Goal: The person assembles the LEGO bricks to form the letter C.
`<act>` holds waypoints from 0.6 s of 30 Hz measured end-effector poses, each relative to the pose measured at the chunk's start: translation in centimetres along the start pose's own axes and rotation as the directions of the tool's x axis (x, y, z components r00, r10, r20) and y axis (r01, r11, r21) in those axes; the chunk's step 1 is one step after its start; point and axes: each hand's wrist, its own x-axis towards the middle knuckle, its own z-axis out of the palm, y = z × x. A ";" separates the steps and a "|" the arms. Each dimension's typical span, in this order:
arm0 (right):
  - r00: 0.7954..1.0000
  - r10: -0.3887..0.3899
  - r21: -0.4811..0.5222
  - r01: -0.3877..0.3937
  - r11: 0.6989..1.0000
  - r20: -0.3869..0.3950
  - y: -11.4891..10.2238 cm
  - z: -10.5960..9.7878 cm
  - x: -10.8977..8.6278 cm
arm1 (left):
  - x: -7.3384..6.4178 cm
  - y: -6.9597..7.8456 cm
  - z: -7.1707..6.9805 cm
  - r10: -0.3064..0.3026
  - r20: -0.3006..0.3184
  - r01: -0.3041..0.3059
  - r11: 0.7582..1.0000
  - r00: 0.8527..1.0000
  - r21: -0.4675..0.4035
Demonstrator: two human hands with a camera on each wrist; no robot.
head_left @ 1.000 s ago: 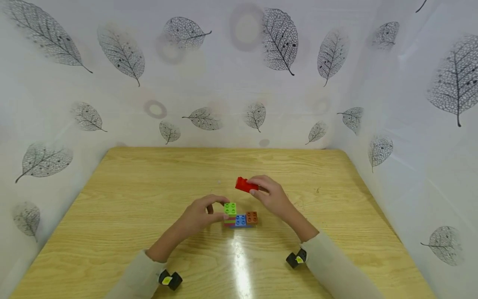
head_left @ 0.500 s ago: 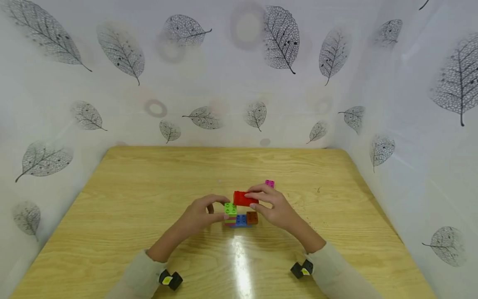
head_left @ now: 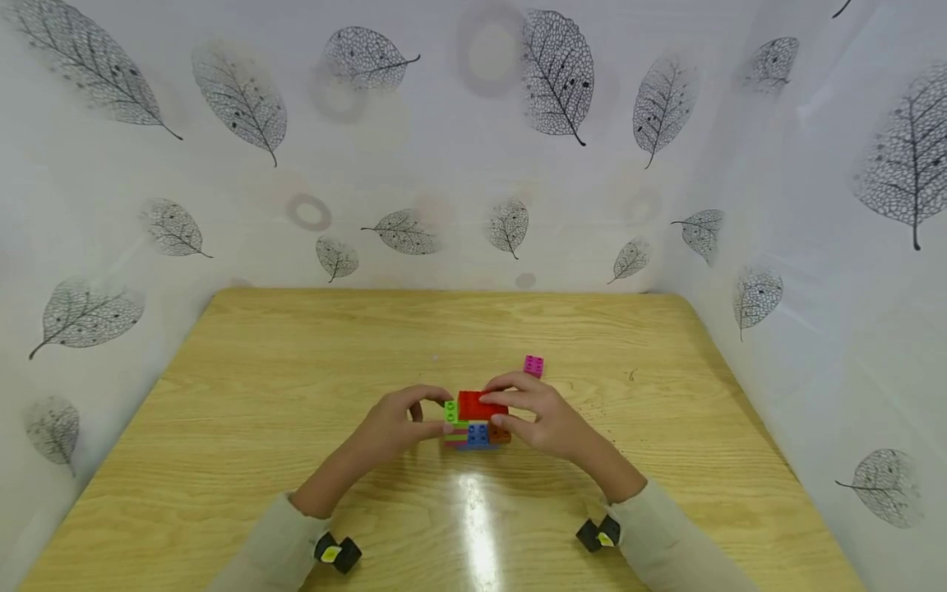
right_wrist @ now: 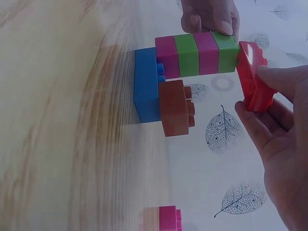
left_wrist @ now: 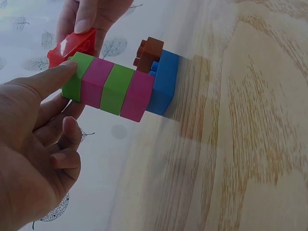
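A tower of alternating pink and green toy bricks stands on one end of a long blue base brick. On the base's other end sits a brown brick, its studs up. My left hand pinches the tower's top green brick between thumb and forefinger. Between thumb and fingers, my right hand holds a long red brick. One end of this red brick is right at the top green brick's studs in the right wrist view, while the rest slants out above the brown brick.
A loose pink brick lies on the wooden table behind my right hand. Leaf-patterned white sheeting rises along the table's back and sides. Each sleeve carries a small black wrist device.
My right hand has brought the red brick down and toward me, onto the tower's top. The pink brick behind that hand has come into sight. My left hand has kept its place.
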 end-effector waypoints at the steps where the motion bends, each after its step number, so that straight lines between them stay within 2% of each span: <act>1: 1.000 -0.001 -0.008 0.001 1.000 0.003 0.0 0.0 0.0 | 0.0 0.0 0.0 0.001 0.000 -0.001 1.000 1.000 0.000; 4: 1.000 -0.018 -0.036 0.018 0.999 0.007 -0.1 0.0 0.1 | 0.0 0.1 -0.1 0.003 0.000 -0.003 1.000 1.000 0.004; 11: 0.990 -0.143 -0.147 0.143 0.979 0.007 -0.4 -0.2 0.4 | 0.0 0.2 -0.1 0.000 0.001 0.000 1.000 1.000 0.006; 18: 0.986 -0.165 -0.175 0.167 0.970 0.027 -0.8 -0.3 0.8 | 0.0 0.1 -0.1 0.013 -0.002 -0.013 1.000 1.000 0.007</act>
